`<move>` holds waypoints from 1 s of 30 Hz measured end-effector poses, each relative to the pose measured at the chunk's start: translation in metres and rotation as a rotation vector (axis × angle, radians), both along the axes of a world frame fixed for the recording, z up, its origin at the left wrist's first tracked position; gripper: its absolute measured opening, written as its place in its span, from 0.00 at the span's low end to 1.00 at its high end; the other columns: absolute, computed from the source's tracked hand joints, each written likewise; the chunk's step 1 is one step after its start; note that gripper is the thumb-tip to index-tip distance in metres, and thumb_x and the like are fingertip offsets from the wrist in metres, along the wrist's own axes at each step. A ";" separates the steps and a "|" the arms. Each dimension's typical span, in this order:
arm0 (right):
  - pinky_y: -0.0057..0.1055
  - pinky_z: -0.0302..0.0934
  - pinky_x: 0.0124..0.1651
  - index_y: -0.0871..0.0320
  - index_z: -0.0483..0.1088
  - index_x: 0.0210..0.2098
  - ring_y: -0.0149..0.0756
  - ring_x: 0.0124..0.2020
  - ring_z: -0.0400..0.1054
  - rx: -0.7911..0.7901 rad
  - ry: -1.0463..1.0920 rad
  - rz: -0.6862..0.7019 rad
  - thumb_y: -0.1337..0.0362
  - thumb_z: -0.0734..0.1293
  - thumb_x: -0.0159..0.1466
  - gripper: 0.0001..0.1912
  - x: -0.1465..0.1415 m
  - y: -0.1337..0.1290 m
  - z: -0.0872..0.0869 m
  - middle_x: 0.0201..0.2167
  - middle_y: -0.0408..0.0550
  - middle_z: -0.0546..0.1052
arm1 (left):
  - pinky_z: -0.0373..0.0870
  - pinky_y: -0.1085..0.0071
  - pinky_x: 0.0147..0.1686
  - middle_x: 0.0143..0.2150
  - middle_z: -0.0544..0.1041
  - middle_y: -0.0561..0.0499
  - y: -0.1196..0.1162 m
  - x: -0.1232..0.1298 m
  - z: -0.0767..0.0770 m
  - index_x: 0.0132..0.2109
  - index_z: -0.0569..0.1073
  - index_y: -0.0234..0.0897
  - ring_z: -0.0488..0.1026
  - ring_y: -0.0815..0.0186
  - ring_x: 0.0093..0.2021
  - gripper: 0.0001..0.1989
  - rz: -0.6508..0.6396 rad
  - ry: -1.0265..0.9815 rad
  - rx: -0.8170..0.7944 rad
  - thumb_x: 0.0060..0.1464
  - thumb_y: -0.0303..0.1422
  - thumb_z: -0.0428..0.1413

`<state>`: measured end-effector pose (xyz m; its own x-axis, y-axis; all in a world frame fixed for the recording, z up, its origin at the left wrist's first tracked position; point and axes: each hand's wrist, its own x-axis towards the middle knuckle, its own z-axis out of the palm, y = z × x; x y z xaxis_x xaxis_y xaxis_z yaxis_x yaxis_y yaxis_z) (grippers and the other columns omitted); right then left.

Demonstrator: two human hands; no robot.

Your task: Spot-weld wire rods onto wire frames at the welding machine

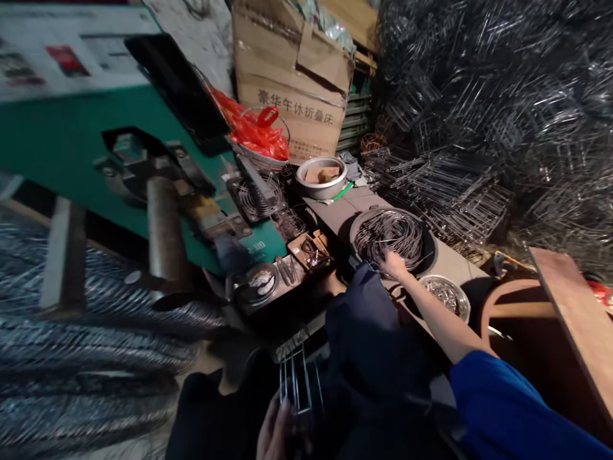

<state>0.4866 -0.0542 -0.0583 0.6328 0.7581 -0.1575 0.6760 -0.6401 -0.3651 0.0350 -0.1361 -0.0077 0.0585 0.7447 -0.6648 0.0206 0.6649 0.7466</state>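
Left hand [275, 431] gripping a wire frame [295, 383], outstretched right hand [393, 263] pinching wires [389, 235] in basin [353, 233]

Green machine housing [119, 140] upper left, red plastic bag [256, 131] right of it, tan cardboard box [292, 83] with dark print top centre. Wire racks [493, 83] upper right: grey crisscross grids. Wire loops [390, 236] centre look dark grey, poor light. Blue sleeve [507, 409] lower right.

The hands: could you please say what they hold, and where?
Left hand holds a wire frame by its lower end; what the right hand holds cannot be told.
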 end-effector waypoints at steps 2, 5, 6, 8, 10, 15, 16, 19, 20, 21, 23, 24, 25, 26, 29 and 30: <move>0.30 0.61 0.45 0.65 0.70 0.44 0.40 0.41 0.72 0.125 -0.004 -0.015 0.56 0.59 0.72 0.17 0.002 0.010 0.024 0.38 0.57 0.77 | 0.67 0.70 0.19 0.22 0.72 0.55 0.010 -0.008 0.007 0.47 0.75 0.48 0.72 0.62 0.22 0.29 0.090 -0.004 0.030 0.39 0.55 0.66; 0.30 0.62 0.41 0.61 0.68 0.42 0.37 0.36 0.69 0.364 0.012 -0.032 0.53 0.56 0.72 0.18 0.008 0.022 0.070 0.36 0.52 0.76 | 0.64 0.73 0.18 0.21 0.71 0.56 0.031 -0.018 0.022 0.43 0.74 0.46 0.67 0.67 0.19 0.28 0.190 -0.029 0.105 0.38 0.55 0.67; 0.29 0.62 0.38 0.60 0.67 0.41 0.35 0.34 0.67 0.496 0.090 -0.022 0.51 0.56 0.72 0.19 0.008 0.025 0.086 0.34 0.49 0.75 | 0.64 0.74 0.18 0.21 0.71 0.57 0.037 -0.020 0.027 0.41 0.74 0.46 0.65 0.68 0.18 0.27 0.199 -0.045 0.136 0.38 0.55 0.67; 0.27 0.61 0.32 0.58 0.67 0.40 0.32 0.28 0.63 0.766 0.371 0.037 0.45 0.60 0.69 0.21 0.001 0.029 0.115 0.29 0.43 0.71 | 0.64 0.75 0.18 0.21 0.70 0.58 0.049 -0.023 0.034 0.39 0.73 0.44 0.65 0.70 0.18 0.25 0.228 -0.082 0.208 0.39 0.53 0.68; 0.25 0.58 0.28 0.58 0.68 0.38 0.30 0.25 0.60 0.914 0.668 0.134 0.41 0.66 0.63 0.24 -0.016 0.031 0.136 0.25 0.40 0.67 | 0.64 0.76 0.18 0.21 0.70 0.58 0.057 -0.022 0.037 0.41 0.73 0.43 0.65 0.71 0.18 0.24 0.244 -0.118 0.272 0.40 0.51 0.68; 0.26 0.50 0.27 0.59 0.72 0.36 0.28 0.23 0.56 0.969 0.749 0.207 0.43 0.71 0.60 0.23 -0.069 0.029 0.154 0.23 0.38 0.64 | 0.65 0.77 0.17 0.23 0.70 0.60 0.068 -0.017 0.038 0.49 0.72 0.40 0.66 0.72 0.18 0.27 0.310 -0.217 0.381 0.45 0.45 0.67; 0.26 0.51 0.28 0.58 0.73 0.37 0.28 0.25 0.57 0.987 0.703 0.202 0.44 0.70 0.61 0.21 -0.074 0.027 0.155 0.24 0.39 0.66 | 0.66 0.77 0.17 0.24 0.70 0.59 0.069 -0.019 0.037 0.50 0.72 0.39 0.66 0.73 0.18 0.28 0.329 -0.228 0.379 0.44 0.45 0.68; 0.29 0.54 0.33 0.58 0.74 0.33 0.32 0.28 0.61 0.945 0.459 0.253 0.45 0.69 0.62 0.20 -0.072 0.020 0.169 0.26 0.41 0.70 | 0.68 0.78 0.18 0.26 0.70 0.59 0.073 -0.028 0.037 0.52 0.72 0.39 0.66 0.74 0.19 0.30 0.364 -0.240 0.361 0.42 0.43 0.69; 0.30 0.53 0.33 0.58 0.74 0.31 0.33 0.28 0.62 0.920 0.351 0.268 0.45 0.69 0.62 0.21 -0.067 0.016 0.179 0.25 0.42 0.70 | 0.69 0.79 0.19 0.27 0.70 0.59 0.075 -0.031 0.036 0.52 0.72 0.39 0.66 0.75 0.20 0.31 0.371 -0.241 0.360 0.42 0.42 0.70; 0.31 0.53 0.33 0.58 0.73 0.29 0.33 0.27 0.61 0.919 0.244 0.261 0.46 0.70 0.62 0.21 -0.060 0.013 0.191 0.24 0.42 0.69 | 0.69 0.79 0.19 0.27 0.70 0.59 0.076 -0.034 0.036 0.52 0.72 0.40 0.66 0.75 0.20 0.31 0.375 -0.242 0.361 0.41 0.41 0.70; 0.32 0.50 0.30 0.58 0.70 0.26 0.32 0.25 0.57 0.997 0.086 0.204 0.48 0.70 0.63 0.20 -0.047 0.004 0.218 0.21 0.41 0.65 | 0.70 0.79 0.19 0.28 0.71 0.59 0.080 -0.038 0.035 0.52 0.73 0.40 0.67 0.75 0.20 0.32 0.379 -0.243 0.365 0.40 0.39 0.71; 0.32 0.48 0.29 0.57 0.68 0.25 0.31 0.24 0.55 1.055 0.051 0.178 0.49 0.69 0.64 0.20 -0.042 0.000 0.229 0.21 0.41 0.62 | 0.70 0.79 0.19 0.28 0.71 0.59 0.083 -0.039 0.034 0.53 0.72 0.40 0.67 0.75 0.20 0.32 0.380 -0.241 0.367 0.40 0.39 0.71; 0.32 0.47 0.29 0.56 0.66 0.24 0.31 0.23 0.53 1.103 0.036 0.164 0.50 0.69 0.65 0.21 -0.039 -0.004 0.236 0.21 0.40 0.60 | 0.70 0.79 0.19 0.28 0.72 0.58 0.085 -0.038 0.034 0.53 0.72 0.40 0.66 0.75 0.19 0.33 0.382 -0.237 0.371 0.39 0.39 0.72; 0.32 0.46 0.29 0.56 0.63 0.24 0.31 0.24 0.52 1.126 0.019 0.162 0.50 0.67 0.67 0.21 -0.039 -0.006 0.239 0.21 0.41 0.59 | 0.70 0.79 0.18 0.28 0.72 0.58 0.088 -0.037 0.034 0.54 0.72 0.40 0.66 0.75 0.19 0.33 0.385 -0.234 0.374 0.39 0.39 0.71; 0.33 0.49 0.31 0.56 0.63 0.25 0.33 0.25 0.56 0.960 -0.108 0.169 0.46 0.65 0.67 0.22 -0.049 -0.006 0.207 0.22 0.43 0.63 | 0.69 0.79 0.18 0.27 0.71 0.59 0.094 -0.028 0.035 0.55 0.73 0.39 0.66 0.76 0.19 0.33 0.403 -0.238 0.394 0.40 0.39 0.71; 0.33 0.51 0.31 0.56 0.65 0.26 0.34 0.25 0.58 0.823 -0.144 0.169 0.44 0.67 0.64 0.23 -0.056 -0.004 0.184 0.22 0.44 0.65 | 0.69 0.79 0.18 0.27 0.70 0.59 0.094 -0.025 0.035 0.55 0.73 0.39 0.66 0.76 0.20 0.33 0.410 -0.247 0.401 0.40 0.39 0.71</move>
